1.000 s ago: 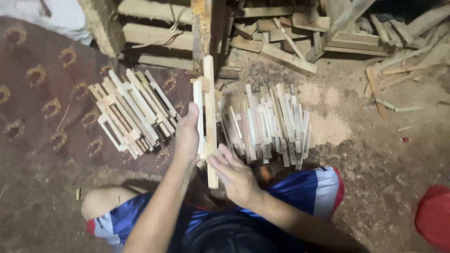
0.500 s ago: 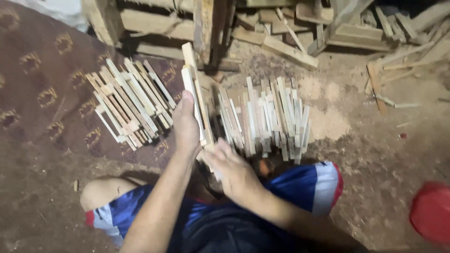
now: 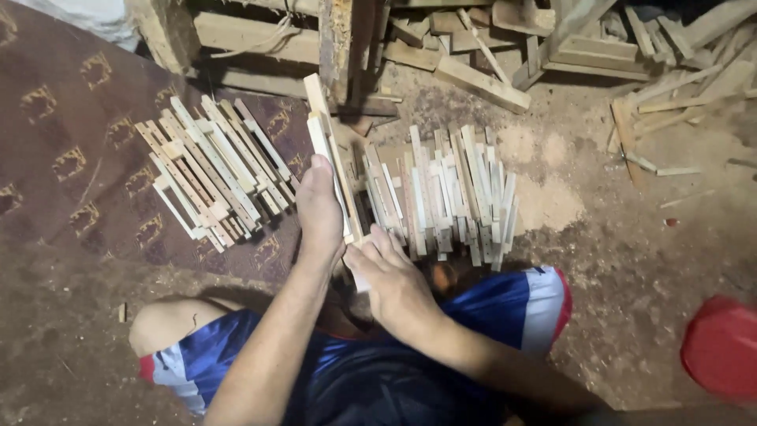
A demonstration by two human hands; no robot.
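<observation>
Head view, steeply downward, near hands [image 3: 355,244]

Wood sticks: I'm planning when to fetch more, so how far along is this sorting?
Done: a pile of assembled stick pieces lies on the carpet. In hand: the left hand grips a few sticks upright, and the right hand touches their lower end. Left: a loose row of sticks on the dirt floor, roughly as large as the pile.

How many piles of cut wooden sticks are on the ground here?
2: left pile lies on the patterned carpet; right pile lies on dirt, beyond the hands. Individual sticks overlap, some hidden.
</observation>
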